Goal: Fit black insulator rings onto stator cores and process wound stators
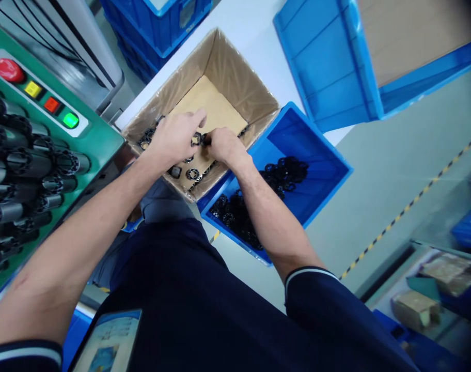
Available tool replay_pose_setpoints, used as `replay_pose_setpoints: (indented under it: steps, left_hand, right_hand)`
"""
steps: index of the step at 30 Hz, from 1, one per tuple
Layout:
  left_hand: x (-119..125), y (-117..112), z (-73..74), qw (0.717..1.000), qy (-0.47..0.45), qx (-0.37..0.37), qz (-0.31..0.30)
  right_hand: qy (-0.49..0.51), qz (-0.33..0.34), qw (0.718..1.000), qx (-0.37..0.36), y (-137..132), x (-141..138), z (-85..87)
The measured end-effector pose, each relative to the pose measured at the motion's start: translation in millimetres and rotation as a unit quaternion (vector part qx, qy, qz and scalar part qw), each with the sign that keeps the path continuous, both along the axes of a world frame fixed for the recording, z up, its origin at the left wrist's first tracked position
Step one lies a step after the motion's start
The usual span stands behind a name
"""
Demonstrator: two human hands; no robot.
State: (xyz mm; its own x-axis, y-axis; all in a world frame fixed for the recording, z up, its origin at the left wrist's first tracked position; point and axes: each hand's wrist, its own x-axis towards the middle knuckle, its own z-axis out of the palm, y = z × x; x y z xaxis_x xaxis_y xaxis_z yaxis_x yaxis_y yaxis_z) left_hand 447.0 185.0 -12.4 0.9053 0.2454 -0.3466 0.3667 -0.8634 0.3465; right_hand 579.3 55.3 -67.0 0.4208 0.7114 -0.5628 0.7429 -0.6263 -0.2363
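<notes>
My left hand (pixel 175 135) reaches over an open cardboard box (pixel 254 77) with a clear plastic lining. Its fingers are curled, partly hidden, round the near side of a black ring-shaped part (pixel 197 138). Close on its right, my right hand (pixel 225 147) pinches the other side of that ring, fingertips pressed together. Beneath the hands lies a flat brown cardboard sheet (pixel 220 106). More ring-shaped parts, such as one loose ring (pixel 192 174), rest on the sheet's near end, and others show along the box's left side.
Right of the box, a blue bin (pixel 316 155) contains many black parts (pixel 282 175). A larger blue crate (pixel 324 57) stands beyond it, and stacked blue crates (pixel 158 31) stand behind. At left, a green machine (pixel 104 139) carries buttons and dark cylindrical parts (pixel 26 160).
</notes>
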Motion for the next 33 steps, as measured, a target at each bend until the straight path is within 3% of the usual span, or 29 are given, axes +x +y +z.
replay_pose_setpoints:
  steps: [6, 8, 11, 14, 16, 20, 22, 27, 33]
  left_hand:
    - [18.0, -9.5, -27.2, 0.998, 0.055, 0.000, 0.012]
    - [11.9, -9.7, -25.6, 0.999, 0.050, -0.010, 0.015]
    - [-14.5, -7.2, -6.5, 0.999, 0.022, -0.021, 0.024]
    - [-64.6, -9.8, 15.4, 0.995, -0.053, -0.060, 0.057]
    - [-109.3, -20.2, 21.5, 0.981, -0.124, -0.117, 0.091]
    - [-207.3, -64.0, 13.5, 0.935, -0.213, -0.222, 0.175]
    - [-251.2, -90.2, 7.6, 0.922, -0.229, -0.232, 0.207]
    - [-328.0, -131.6, 6.2, 0.895, -0.270, -0.187, 0.302]
    - [-378.5, -125.9, 20.4, 0.841, -0.380, -0.045, 0.383]
  right_hand:
    - [-0.001, 0.043, 0.999, -0.025, 1.5, -2.9, -0.1]
    - [0.004, 0.062, 0.997, -0.033, -0.3, -5.8, 2.0]
    - [-0.008, 0.072, 0.997, -0.031, -5.7, -16.7, 11.1]
    - [-0.037, 0.078, 0.996, 0.008, -12.5, -36.0, 23.1]
    - [-0.035, 0.103, 0.994, 0.030, -15.6, -48.8, 27.4]
    - [-0.013, 0.151, 0.988, 0.016, -14.2, -59.7, 21.4]
    - [-0.007, 0.167, 0.986, 0.002, -11.5, -57.8, 14.9]
    - [-0.001, 0.207, 0.978, -0.020, -8.6, -55.5, 4.5]
    - [-0.044, 0.211, 0.976, -0.040, -1.5, -73.9, -6.8]
